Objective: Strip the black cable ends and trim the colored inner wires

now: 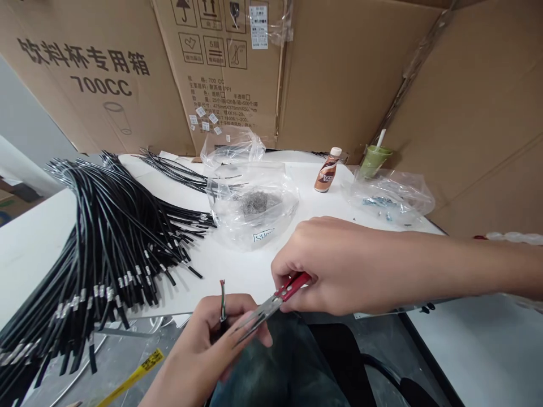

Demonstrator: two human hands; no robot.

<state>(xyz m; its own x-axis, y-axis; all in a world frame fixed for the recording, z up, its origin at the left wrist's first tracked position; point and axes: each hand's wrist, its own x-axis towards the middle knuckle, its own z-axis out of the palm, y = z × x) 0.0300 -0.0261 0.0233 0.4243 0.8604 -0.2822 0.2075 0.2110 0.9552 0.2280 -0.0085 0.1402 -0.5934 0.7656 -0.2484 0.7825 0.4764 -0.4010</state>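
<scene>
My left hand (212, 333) is closed around a black cable (223, 322) near the table's front edge. From its grip the stripped end sticks up, showing thin coloured inner wires (223, 294). In my right hand (309, 271) are red-handled tweezers (271, 304), pointing down and left. Their two metal tips are slightly apart and pass in front of my left thumb. Whether the tips touch the thumb or the cable, I cannot tell. A large bundle of black cables (114, 237) lies to the left, many with silvery bands near their ends.
A clear plastic bag (271, 226) with a grey mass of small parts lies mid-table. Behind stand a brown bottle (328, 170) and a green cup (375, 160). Another bag (407, 192) with small bluish pieces is at right. Cardboard boxes (339, 73) wall the back.
</scene>
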